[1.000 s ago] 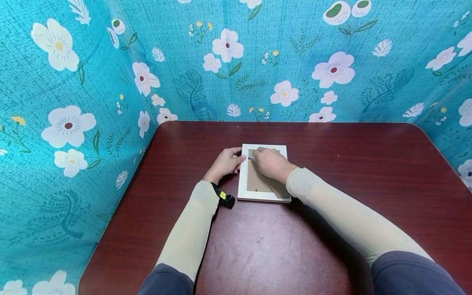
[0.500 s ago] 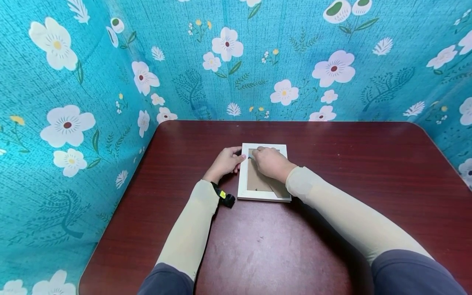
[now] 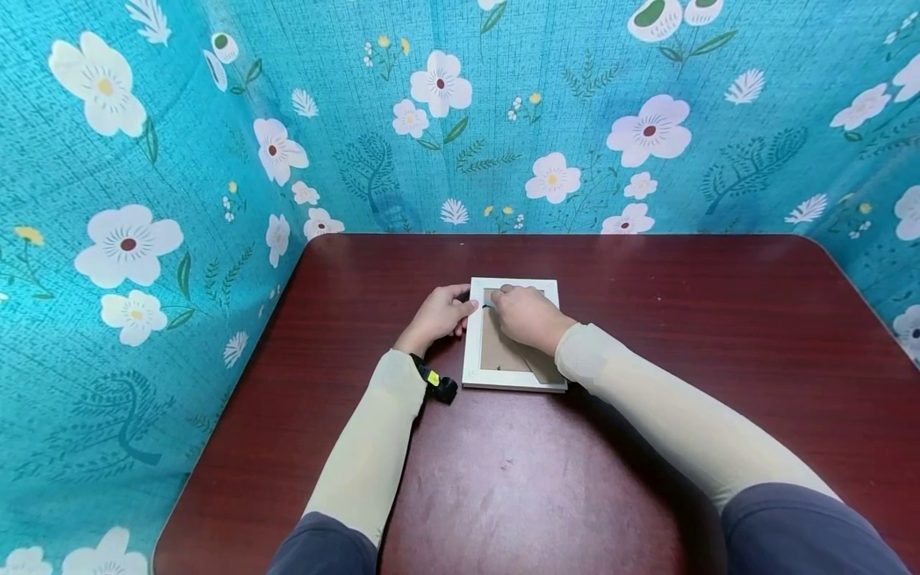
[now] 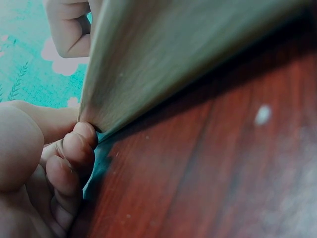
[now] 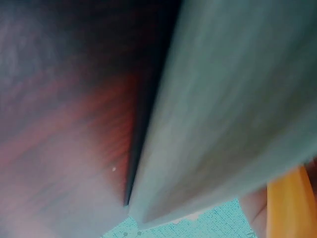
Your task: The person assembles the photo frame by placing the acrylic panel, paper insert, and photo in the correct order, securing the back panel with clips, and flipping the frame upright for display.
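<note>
A white picture frame (image 3: pixel 472 351) lies back side up on the table, with a brown backing board (image 3: pixel 501 347) in its opening. My left hand (image 3: pixel 437 317) grips the frame's left edge, thumb on top and fingers curled against the side. Over the upper part of the backing board, my right hand (image 3: pixel 530 318) has its fingers curled. An orange-yellow object (image 5: pixel 290 208) shows against this hand in the right wrist view; most of it is hidden. A small dark piece (image 3: pixel 487 306) sticks out by the right fingertips, at the frame's inner left edge.
The dark red wooden table (image 3: pixel 374 271) carries the frame near its middle. A blue floral cloth (image 3: pixel 460 120) hangs behind and along the left side. A black strap with a camera (image 3: pixel 440 385) sits on my left wrist.
</note>
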Available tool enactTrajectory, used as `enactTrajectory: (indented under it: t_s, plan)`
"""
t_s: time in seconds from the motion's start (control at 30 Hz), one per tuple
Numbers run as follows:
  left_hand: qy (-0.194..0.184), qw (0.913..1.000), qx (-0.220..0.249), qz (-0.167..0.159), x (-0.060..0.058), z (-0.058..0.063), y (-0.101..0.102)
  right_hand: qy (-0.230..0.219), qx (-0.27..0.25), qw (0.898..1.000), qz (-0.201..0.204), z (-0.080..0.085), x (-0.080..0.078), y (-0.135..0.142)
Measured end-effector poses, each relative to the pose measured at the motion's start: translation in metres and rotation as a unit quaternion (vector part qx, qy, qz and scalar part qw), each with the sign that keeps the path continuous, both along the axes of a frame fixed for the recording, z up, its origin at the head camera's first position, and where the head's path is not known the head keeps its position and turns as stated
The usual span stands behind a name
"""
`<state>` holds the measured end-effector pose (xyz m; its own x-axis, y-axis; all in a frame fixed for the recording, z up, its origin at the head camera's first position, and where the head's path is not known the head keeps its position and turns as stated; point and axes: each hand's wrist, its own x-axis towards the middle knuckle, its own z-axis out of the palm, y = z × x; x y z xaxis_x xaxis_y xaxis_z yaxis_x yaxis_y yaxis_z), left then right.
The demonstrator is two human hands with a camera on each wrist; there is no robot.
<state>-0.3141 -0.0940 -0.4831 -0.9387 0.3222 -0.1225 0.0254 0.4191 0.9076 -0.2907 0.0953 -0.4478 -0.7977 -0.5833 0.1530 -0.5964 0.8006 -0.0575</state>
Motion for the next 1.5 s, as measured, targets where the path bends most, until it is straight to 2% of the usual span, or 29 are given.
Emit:
enactTrajectory:
  t_s: [0.3,0.57,0.83,1.03,1.3,1.5]
  plan:
    - [-0.005,1.0000,-0.005,0.003,-0.001,-0.001,0.001,0.003,0.001,1.000,-0.001,0.002,0.004,0.001]
    - [0.004,0.9999,-0.014,0.007,0.000,-0.002,0.000,-0.002,0.007,1.000,-0.004,0.004,0.002,0.001]
    - [0.004,0.9999,-0.010,0.008,0.002,-0.001,0.001,-0.026,-0.020,0.999,-0.011,0.009,0.002,0.005]
    - [0.008,0.9998,-0.017,0.004,0.002,-0.001,0.001,-0.029,-0.042,0.998,-0.031,0.006,0.004,0.021]
    - [-0.003,0.9998,-0.019,0.004,0.001,-0.001,0.001,-0.017,-0.040,0.998,-0.041,0.009,0.007,0.047]
    - [-0.008,0.9998,-0.019,0.002,0.001,0.000,0.002,0.012,-0.052,0.997,-0.060,0.008,0.004,0.077]
